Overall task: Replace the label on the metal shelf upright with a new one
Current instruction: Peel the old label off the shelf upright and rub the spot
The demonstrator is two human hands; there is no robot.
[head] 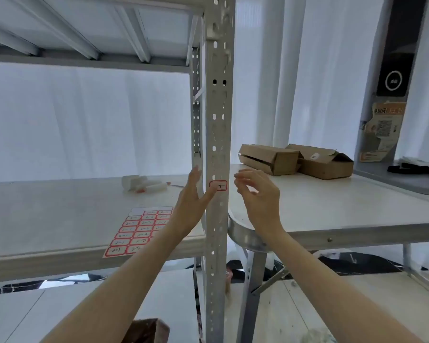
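**Left grip** (193, 196): released. The fingers are straight and spread, pointing up along the left side of the upright. The thumb tip lies against the lower left edge of the label. It holds nothing.

**Right grip** (258, 194): released. The fingers curl loosely toward the upright, just right of the label and apart from it. The fingertips are blurred, but nothing appears to be pinched between them.

**Label** (218, 185): small white rectangle with a red border and a dark handwritten mark. It is stuck flat on the front face of the upright, between the two grips.

**Metal shelf upright** (218, 120): pale grey, perforated and vertical. It runs the full height of the view.

**Shelf board** (60, 219): pale, fixed to the left of the upright.

**Label sheet** (139, 231): lies flat on the shelf board near its front edge, partly covered by the left forearm. It carries rows of red-bordered labels with handwritten marks, and its far left corner is blank.

**Small white items** (144, 185): a cluster with orange-red tips, lying further back on the shelf board.

**Table** (332, 219): white top with a rounded, metal-rimmed corner. It stands just right of the upright.

**Cardboard boxes** (300, 159): two brown boxes, touching side by side on the far part of the table.
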